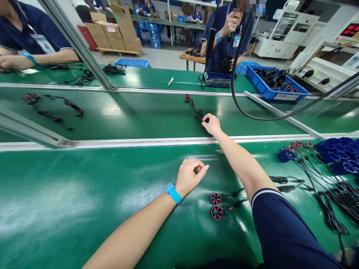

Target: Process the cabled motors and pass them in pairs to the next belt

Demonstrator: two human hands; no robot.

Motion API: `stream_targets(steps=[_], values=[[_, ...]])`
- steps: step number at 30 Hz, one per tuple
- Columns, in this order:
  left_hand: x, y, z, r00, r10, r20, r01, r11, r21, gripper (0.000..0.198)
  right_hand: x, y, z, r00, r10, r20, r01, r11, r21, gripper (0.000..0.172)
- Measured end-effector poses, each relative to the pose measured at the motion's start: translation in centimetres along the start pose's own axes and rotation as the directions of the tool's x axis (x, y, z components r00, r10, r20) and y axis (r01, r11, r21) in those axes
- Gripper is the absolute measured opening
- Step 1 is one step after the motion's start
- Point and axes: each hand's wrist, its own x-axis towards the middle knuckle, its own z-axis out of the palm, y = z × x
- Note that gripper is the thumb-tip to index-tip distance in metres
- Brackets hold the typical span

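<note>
Black cable bundle [199, 116] at right fingertips [206, 121]

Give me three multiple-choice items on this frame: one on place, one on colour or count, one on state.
1. Where is the right hand?
A. on the wired motor on the middle belt
B. in the blue bin
C. on the near table edge

2. How many round red-and-black motors lie just right of the left hand?
A. one
B. two
C. four

3. How is the left hand held?
A. flat, palm down
B. curled in a loose fist
C. gripping a cable

Answers:
1 A, the outstretched arm ends with fingers on the black wire bundle of the wired motor on the middle belt.
2 B, two sit one behind the other on the near green table.
3 B, the fingers are folded in; whether the grip holds something small cannot be told.
</note>
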Motion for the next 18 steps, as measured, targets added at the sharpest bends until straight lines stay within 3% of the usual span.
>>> stream_targets(steps=[5,8,13,16,18], values=[[0.2,-0.4,0.0,1.000,0.017,-0.012,-0.017,1.000,0.015,0.030,0.6,-0.5,-3.0,0.995,0.066,-0.079,-0.048,0.976,0.211,0.021],[0.1,-0.3,0.1,0.999,0.042,0.011,-0.043,0.999,0.025,0.029,-1.2,-0.5,-5.9,0.996,0.050,-0.075,-0.029,0.963,0.267,0.025],[-0.2,-0.2,0.3,0.998,0.061,0.032,-0.062,0.998,0.028,0.011,-8.1,0.8,-12.2,0.997,-0.066,-0.036,0.071,0.982,0.177,0.022],[0.8,-0.5,0.7,0.998,0.025,0.055,-0.029,0.996,0.081,0.029,-13.0,2.2,-15.9,0.989,-0.148,-0.029,0.149,0.988,0.044,0.020],[2.7,-1.0,1.2,0.994,-0.019,0.104,-0.001,0.982,0.189,0.045,-16.0,3.1,-18.1,0.988,-0.149,-0.046,0.149,0.989,0.002,0.019]])
